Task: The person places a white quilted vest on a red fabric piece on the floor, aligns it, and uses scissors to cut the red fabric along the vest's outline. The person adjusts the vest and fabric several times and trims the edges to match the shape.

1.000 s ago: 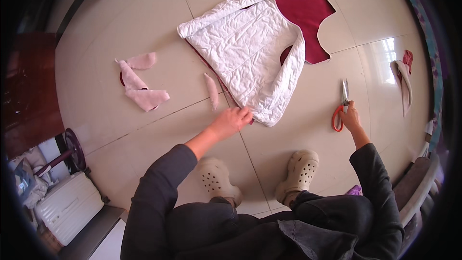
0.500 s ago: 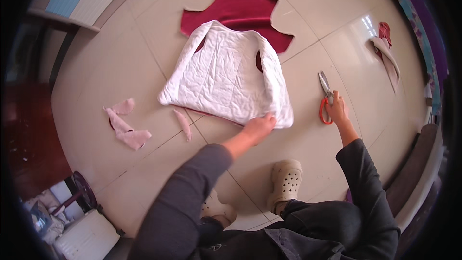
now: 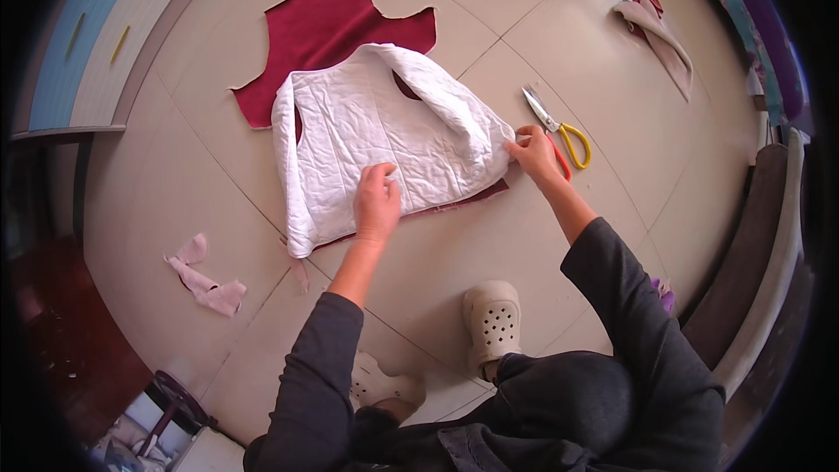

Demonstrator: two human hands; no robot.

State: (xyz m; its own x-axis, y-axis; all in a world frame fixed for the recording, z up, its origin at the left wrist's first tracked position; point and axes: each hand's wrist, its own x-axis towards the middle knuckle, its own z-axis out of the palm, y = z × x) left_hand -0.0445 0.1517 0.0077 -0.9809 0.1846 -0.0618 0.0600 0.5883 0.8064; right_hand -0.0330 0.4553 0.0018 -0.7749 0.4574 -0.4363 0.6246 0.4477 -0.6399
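Fingers of my left hand press flat, pinning the white quilted vest piece; right hand pinches its corner, smoothing it over red fabric.

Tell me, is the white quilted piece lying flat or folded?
Mostly flat on the red fabric; the white quilted piece has its upper right edge folded over.

Beige tiled floor under red fabric, white quilted vest, scissors, pink scraps.

Yellow-handled scissors lie on my tiled floor; pink fabric scraps sit well left, another scrap pile far right.
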